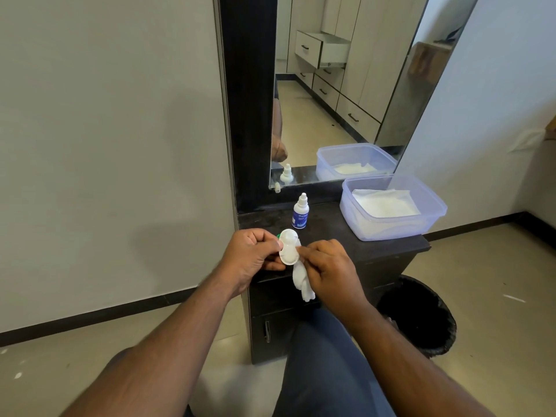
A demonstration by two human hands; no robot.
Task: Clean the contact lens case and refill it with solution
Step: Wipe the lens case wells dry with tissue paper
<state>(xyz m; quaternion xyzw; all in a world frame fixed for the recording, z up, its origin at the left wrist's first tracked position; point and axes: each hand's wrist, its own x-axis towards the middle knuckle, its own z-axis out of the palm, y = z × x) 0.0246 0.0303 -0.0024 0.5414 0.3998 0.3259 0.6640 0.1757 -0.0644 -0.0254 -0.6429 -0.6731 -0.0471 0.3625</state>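
A translucent bluish plastic tub (394, 225) sits at the two o'clock corner of the dark surface (346, 236), its rim just in front of the tall wall mirror (346, 85) at twelve o'clock. The mirror reflects grey cabinet drawers (319, 51). On the floor at four o'clock stands a round black bin (421, 320), beside the dark cabinet.

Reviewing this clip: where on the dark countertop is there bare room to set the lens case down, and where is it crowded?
Bare patch: the countertop strip between the solution bottle and the plastic tub, running to the front edge. The right end is filled by the tub. The front left corner is crowded: left hand holds the lens case there, right hand a white tissue.
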